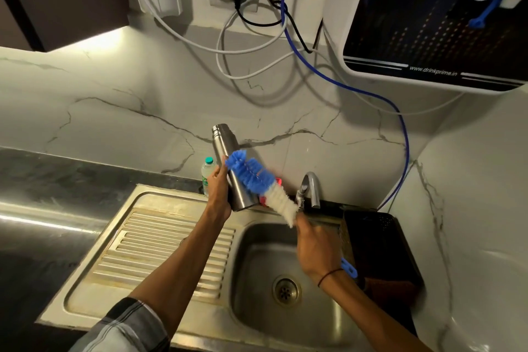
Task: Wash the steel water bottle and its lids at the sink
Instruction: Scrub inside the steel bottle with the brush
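Above the sink, at the back edge of its basin, the left hand is gripping the lower part of the steel water bottle, which is standing nearly upright with its open neck leaning slightly away from the tap. The right hand is clamping the handle of a blue-and-white bottle brush, whose blue bristles are lying against the bottle's side. A small plastic bottle is standing on the counter behind the sink.
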